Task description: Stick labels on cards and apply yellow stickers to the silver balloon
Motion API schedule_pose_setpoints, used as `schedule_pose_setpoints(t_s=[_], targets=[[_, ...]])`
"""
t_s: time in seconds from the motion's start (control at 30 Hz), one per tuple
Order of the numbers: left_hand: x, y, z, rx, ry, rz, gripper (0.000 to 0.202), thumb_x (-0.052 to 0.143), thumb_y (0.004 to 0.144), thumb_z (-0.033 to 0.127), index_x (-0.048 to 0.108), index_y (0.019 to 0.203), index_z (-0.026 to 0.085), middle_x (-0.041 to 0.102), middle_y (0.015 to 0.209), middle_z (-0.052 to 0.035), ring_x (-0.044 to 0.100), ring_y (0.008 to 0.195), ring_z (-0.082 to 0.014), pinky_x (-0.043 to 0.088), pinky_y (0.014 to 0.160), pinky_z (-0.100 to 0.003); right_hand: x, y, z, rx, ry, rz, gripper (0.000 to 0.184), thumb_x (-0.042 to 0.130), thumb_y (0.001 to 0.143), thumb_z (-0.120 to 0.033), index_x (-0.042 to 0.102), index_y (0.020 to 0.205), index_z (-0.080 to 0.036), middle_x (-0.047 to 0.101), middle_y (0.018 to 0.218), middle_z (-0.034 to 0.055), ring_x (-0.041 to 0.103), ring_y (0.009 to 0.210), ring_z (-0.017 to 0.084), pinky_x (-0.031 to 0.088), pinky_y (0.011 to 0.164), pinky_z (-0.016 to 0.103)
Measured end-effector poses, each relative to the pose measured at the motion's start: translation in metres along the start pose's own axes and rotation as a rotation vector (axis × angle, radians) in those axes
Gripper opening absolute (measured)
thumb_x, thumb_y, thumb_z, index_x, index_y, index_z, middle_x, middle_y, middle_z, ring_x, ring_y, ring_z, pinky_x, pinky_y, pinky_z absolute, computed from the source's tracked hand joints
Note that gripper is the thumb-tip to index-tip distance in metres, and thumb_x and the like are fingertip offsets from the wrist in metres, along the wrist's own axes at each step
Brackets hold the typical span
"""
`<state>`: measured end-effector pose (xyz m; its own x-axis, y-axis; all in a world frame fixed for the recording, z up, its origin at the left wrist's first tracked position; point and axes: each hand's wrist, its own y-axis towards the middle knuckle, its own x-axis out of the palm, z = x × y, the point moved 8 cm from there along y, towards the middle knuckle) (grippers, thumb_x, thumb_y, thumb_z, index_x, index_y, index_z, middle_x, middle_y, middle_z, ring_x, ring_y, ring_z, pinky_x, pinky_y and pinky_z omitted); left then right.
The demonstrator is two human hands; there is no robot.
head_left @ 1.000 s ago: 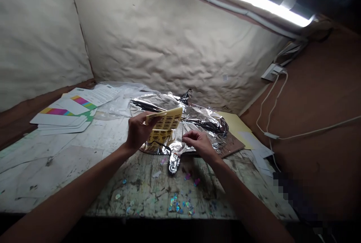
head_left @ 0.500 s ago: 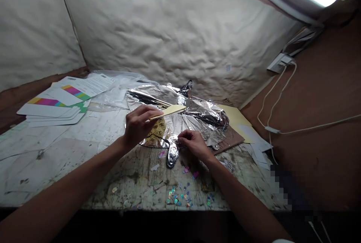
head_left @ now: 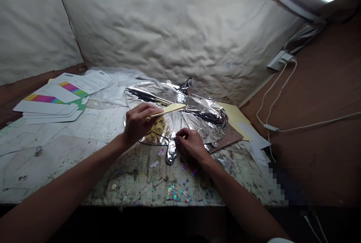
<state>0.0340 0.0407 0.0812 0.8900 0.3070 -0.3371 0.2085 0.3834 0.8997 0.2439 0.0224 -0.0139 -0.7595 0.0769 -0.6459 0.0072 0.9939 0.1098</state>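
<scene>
Across the middle of the table lies a wrinkled silver foil balloon (head_left: 197, 104), flat, with a narrow tail (head_left: 171, 152) toward me and a dark tip at the back. My left hand (head_left: 138, 120) grips a pale yellow card (head_left: 172, 108) by its near end, holding it tilted above the foil. Gold patterning (head_left: 156, 129) shows on the balloon beneath that hand. Fingertips of my right hand (head_left: 191, 141) are pinched together just beside the top of the tail. Whatever they hold, if anything, is too small to make out.
Printed white cards (head_left: 47, 104) with coloured stripes are stacked at the left, beside clear plastic wrap (head_left: 109, 92). Shiny round sequins (head_left: 177, 194) lie near the front edge. A brown board (head_left: 228, 137) and yellow sheets (head_left: 229, 110) sit at the right. White cables (head_left: 270, 126) hang there.
The view has shifted slightly. Both hands keep nearly the same pose, the left on the yellow card and the right pinched by the tail.
</scene>
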Motion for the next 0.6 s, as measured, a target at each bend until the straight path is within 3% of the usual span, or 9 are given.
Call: schedule_pose_setpoints(t_s=[0.27, 0.37, 0.47, 0.53, 0.6], targets=[[0.003, 0.0, 0.002, 0.002, 0.003, -0.03, 0.013, 0.064, 0.087, 0.029, 0.072, 0.093, 0.02, 0.072, 0.088, -0.005, 0.066, 0.082, -0.0146, 0.05, 0.074, -0.025, 0.003, -0.006, -0.019, -0.108, -0.243, 0.047, 0.013, 0.064, 0.084, -0.026, 0.066, 0.096, -0.021, 0.071, 0.08, 0.0019, 0.064, 0.069, 0.016, 0.044, 0.066, 0.027], [0.002, 0.0, 0.003, 0.017, 0.009, -0.024, 0.013, 0.064, 0.087, 0.028, 0.072, 0.092, 0.02, 0.072, 0.087, -0.0047, 0.066, 0.081, -0.0142, 0.05, 0.074, -0.024, 0.006, -0.005, -0.019, -0.131, -0.423, 0.05, 0.02, 0.062, 0.086, -0.031, 0.064, 0.104, -0.023, 0.071, 0.087, 0.0042, 0.065, 0.075, 0.019, 0.044, 0.066, 0.029], [0.0, 0.002, 0.006, 0.041, 0.013, -0.004, 0.011, 0.065, 0.086, 0.026, 0.072, 0.092, 0.02, 0.072, 0.086, -0.0045, 0.066, 0.079, -0.0141, 0.05, 0.073, -0.024, -0.005, -0.003, -0.013, -0.099, -0.564, 0.098, 0.03, 0.065, 0.084, -0.039, 0.062, 0.11, -0.024, 0.069, 0.093, 0.0062, 0.064, 0.078, 0.022, 0.044, 0.064, 0.03], [-0.002, 0.003, 0.006, 0.046, 0.022, 0.007, 0.011, 0.066, 0.085, 0.026, 0.072, 0.091, 0.02, 0.072, 0.085, -0.0043, 0.066, 0.078, -0.0142, 0.05, 0.072, -0.024, -0.018, -0.003, -0.013, -0.118, -0.58, 0.144, 0.023, 0.064, 0.086, -0.033, 0.065, 0.106, -0.024, 0.068, 0.097, 0.0066, 0.064, 0.079, 0.02, 0.045, 0.066, 0.03], [-0.005, 0.004, 0.003, 0.032, 0.046, 0.024, 0.011, 0.066, 0.086, 0.027, 0.072, 0.091, 0.02, 0.072, 0.085, -0.0041, 0.066, 0.078, -0.0146, 0.051, 0.072, -0.025, -0.023, -0.003, -0.019, -0.246, -0.524, 0.079, 0.017, 0.063, 0.086, -0.022, 0.068, 0.102, -0.023, 0.067, 0.101, 0.0062, 0.064, 0.085, 0.019, 0.047, 0.071, 0.029]])
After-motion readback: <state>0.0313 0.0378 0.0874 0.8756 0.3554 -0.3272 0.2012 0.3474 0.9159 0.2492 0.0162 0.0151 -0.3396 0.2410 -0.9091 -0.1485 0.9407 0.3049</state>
